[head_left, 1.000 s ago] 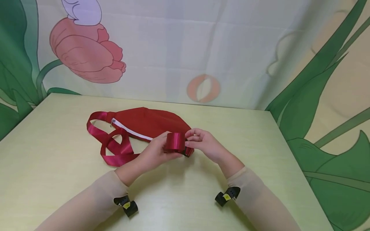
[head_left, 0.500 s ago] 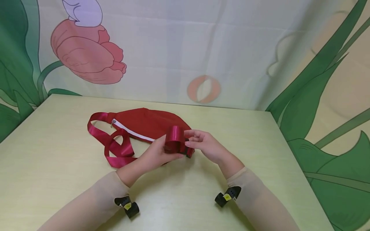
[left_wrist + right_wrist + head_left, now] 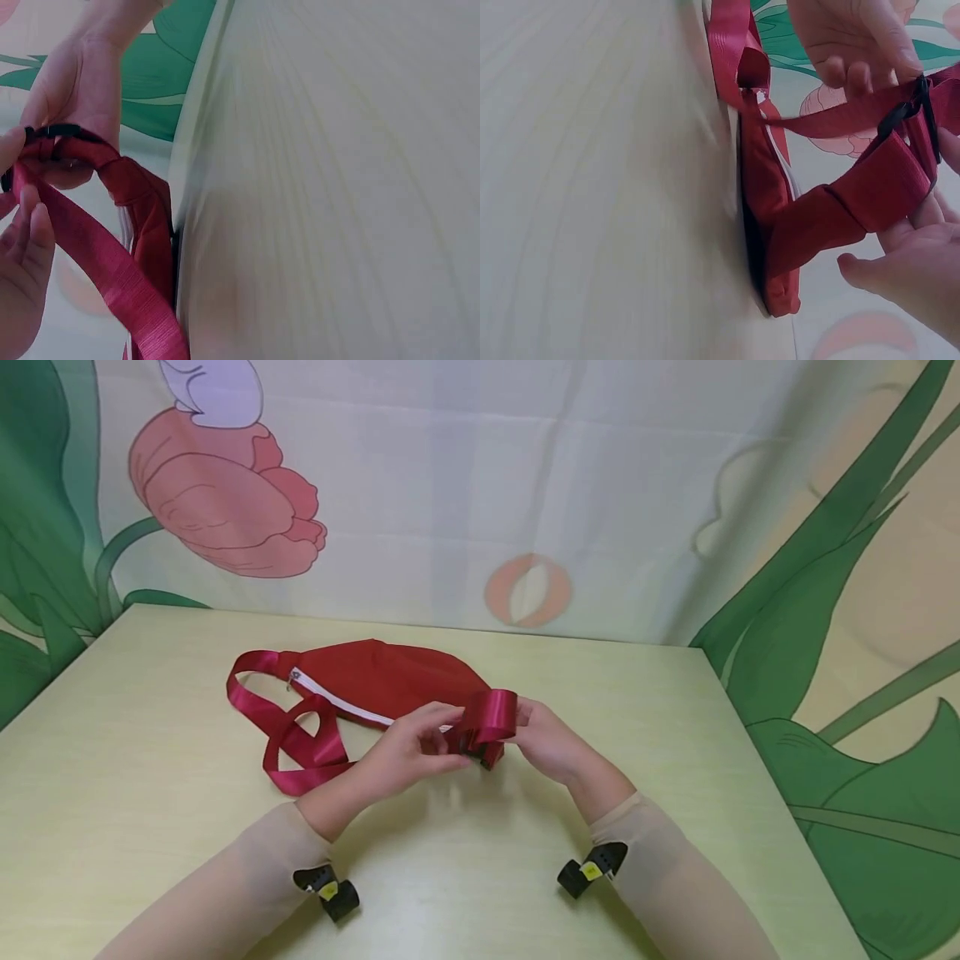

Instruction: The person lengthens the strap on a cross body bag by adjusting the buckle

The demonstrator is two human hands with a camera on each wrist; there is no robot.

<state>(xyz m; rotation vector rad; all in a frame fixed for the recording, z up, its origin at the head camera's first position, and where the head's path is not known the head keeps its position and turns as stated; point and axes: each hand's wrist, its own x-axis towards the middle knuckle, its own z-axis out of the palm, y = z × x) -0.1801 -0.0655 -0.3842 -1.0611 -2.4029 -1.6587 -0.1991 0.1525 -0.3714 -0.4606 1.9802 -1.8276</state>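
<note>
A red waist bag (image 3: 390,677) with a white zipper lies on the table, its shiny dark-red strap (image 3: 307,743) loosely looped at the left. Near the bag's right end, my left hand (image 3: 408,747) pinches a black strap buckle (image 3: 919,97) between thumb and fingers. Webbing runs through this buckle. My right hand (image 3: 551,743) holds the strap beside the buckle from the other side, its fingers mostly hidden behind a raised strap loop (image 3: 497,714) in the head view. In the right wrist view, the right hand's fingers curl under the short red webbing (image 3: 885,187).
The pale table (image 3: 465,877) extends in front of and around the bag. Behind it hangs a printed cloth backdrop (image 3: 637,527) with flowers and leaves. Small black cameras are strapped to both sleeves (image 3: 255,860).
The strap loop between the hands has shifted right, away from the left fingers and over the right fingers, exposing more of the black buckle. The bag body stays in place.
</note>
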